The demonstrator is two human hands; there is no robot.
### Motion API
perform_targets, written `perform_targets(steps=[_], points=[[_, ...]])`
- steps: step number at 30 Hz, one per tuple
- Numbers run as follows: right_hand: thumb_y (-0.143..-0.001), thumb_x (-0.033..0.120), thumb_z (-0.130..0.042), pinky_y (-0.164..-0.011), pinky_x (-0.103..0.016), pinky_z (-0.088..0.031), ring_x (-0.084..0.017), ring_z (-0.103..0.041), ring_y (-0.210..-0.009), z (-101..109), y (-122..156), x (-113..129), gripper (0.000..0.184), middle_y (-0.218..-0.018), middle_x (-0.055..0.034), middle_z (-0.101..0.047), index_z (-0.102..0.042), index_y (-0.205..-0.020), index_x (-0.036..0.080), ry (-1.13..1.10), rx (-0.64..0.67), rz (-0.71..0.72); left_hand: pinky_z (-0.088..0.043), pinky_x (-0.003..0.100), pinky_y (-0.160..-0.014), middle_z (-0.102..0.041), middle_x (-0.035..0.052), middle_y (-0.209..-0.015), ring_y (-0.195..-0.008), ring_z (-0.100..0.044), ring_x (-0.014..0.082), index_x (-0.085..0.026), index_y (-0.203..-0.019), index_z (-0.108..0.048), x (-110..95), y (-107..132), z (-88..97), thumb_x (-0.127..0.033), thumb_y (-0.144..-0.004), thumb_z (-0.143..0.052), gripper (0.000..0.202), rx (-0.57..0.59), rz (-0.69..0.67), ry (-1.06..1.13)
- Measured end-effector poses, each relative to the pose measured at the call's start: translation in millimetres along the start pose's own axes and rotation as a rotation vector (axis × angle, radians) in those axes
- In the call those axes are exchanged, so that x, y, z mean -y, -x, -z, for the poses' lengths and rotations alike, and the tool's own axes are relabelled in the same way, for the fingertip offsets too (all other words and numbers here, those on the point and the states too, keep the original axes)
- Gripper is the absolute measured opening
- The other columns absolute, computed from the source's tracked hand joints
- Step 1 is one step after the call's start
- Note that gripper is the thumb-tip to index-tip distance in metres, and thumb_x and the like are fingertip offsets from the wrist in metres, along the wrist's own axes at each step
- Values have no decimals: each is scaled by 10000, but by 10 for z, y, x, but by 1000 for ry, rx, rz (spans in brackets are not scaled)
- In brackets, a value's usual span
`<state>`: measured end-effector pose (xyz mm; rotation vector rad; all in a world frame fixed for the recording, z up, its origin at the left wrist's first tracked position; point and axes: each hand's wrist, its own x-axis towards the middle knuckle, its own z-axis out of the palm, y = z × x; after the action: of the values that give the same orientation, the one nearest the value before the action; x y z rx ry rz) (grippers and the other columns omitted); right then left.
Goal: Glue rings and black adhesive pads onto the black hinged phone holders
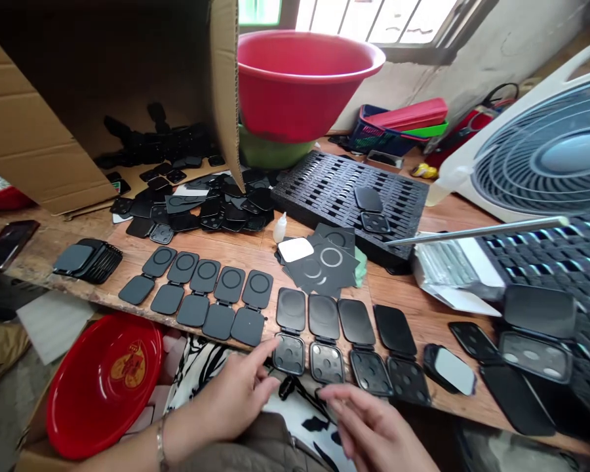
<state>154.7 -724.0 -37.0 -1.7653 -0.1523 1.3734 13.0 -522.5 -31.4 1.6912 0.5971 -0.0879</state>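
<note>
Along the table's front edge lies a row of black hinged two-panel cases, unfolded flat. My left hand (240, 390) is open, its index finger stretched out at the left edge of one case's lower panel (289, 354), which has round recesses. To its right lie more cases with recessed lower panels, one being this case (327, 362). Further left, cases with a ring on the upper panel (205, 275) have smooth lower panels. My right hand (368, 423) is just in front of the row, fingers bent and pressed together; whatever they hold, if anything, is hidden.
Behind the row are black ring sheets (332, 278), a small white bottle (280, 228) and a heap of black parts (231, 206). A cardboard box (39, 131), red tub (305, 92), black slatted mat (314, 183) and fan (555, 144) surround the table. A red basin (88, 393) stands below left.
</note>
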Motion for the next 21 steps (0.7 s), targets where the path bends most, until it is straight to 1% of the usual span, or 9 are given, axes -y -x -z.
perform_targets(steps=[2, 4, 5, 7, 10, 12, 14, 17, 21], points=[[-838, 627, -591, -389, -238, -411, -149, -565, -417, 1, 38, 112, 458, -598, -23, -631, -705, -1031, 229, 266, -87, 205, -542, 287, -743, -696, 64, -862, -780, -673, 184, -191, -1336, -577, -62, 65, 256, -250, -917, -533, 425, -88, -140, -313], [-905, 497, -567, -623, -311, -553, -240, -705, -756, -132, -4, 322, 323, -912, -99, -726, -712, -1081, 268, 536, -202, 545, -531, 364, -875, -685, 130, -1100, -1000, -661, 246, -183, -1336, -568, -90, 91, 513, -252, -925, -549, 417, -232, -212, -620], [-927, 438, -550, -747, -359, -569, -278, -698, -944, -245, -65, 446, 320, -1088, -120, -713, -680, -1173, 280, 677, -241, 700, -510, 415, -937, -642, 161, -1234, -1129, -620, 290, -180, -1363, -536, -82, 88, 622, -254, -903, -595, 470, -276, -222, -771], [-897, 355, -617, -962, -466, -518, -331, -585, -1222, -518, -254, 681, 511, -1352, -168, -601, -538, -1387, 235, 957, -234, 924, -452, 496, -1023, -512, 210, -1429, -1314, -495, 360, -170, -1409, -470, -28, 58, 776, -267, -817, -719, 649, -288, -230, -1035], [-726, 364, -817, -1117, -587, -352, -436, -339, -1420, -873, -585, 906, 903, -1531, -282, -366, -405, -1490, 114, 1296, -213, 993, -394, 514, -1080, -415, 257, -1502, -1377, -428, 384, -135, -1432, -425, 92, 2, 853, -306, -726, -823, 829, -219, -245, -1267], [-686, 385, -849, -1130, -622, -303, -471, -310, -1420, -983, -730, 954, 945, -1529, -317, -341, -423, -1480, 99, 1421, -182, 971, -383, 506, -1082, -453, 271, -1469, -1351, -465, 378, -114, -1434, -424, 149, -21, 850, -311, -740, -819, 822, -192, -259, -1338], [-741, 355, -809, -1114, -634, -319, -465, -383, -1383, -985, -780, 950, 818, -1495, -305, -408, -475, -1452, 128, 1484, -148, 977, -385, 498, -1067, -506, 283, -1415, -1302, -517, 372, -97, -1431, -431, 173, -32, 846, -324, -775, -793, 783, -186, -287, -1372], [-856, 220, -655, -1043, -582, -445, -413, -505, -1309, -849, -718, 944, 563, -1430, -252, -520, -538, -1401, 147, 1490, -145, 1066, -398, 492, -1038, -564, 293, -1334, -1231, -571, 370, -93, -1427, -444, 155, -37, 864, -369, -798, -768, 760, -177, -353, -1398], [-917, 78, -423, -953, -419, -553, -276, -592, -1215, -602, -535, 1089, 410, -1278, -159, -647, -635, -1258, 160, 1265, -256, 1284, -436, 500, -985, -592, 285, -1274, -1179, -596, 383, -138, -1420, -474, 91, -18, 890, -358, -855, -702, 648, -174, -439, -1415]])
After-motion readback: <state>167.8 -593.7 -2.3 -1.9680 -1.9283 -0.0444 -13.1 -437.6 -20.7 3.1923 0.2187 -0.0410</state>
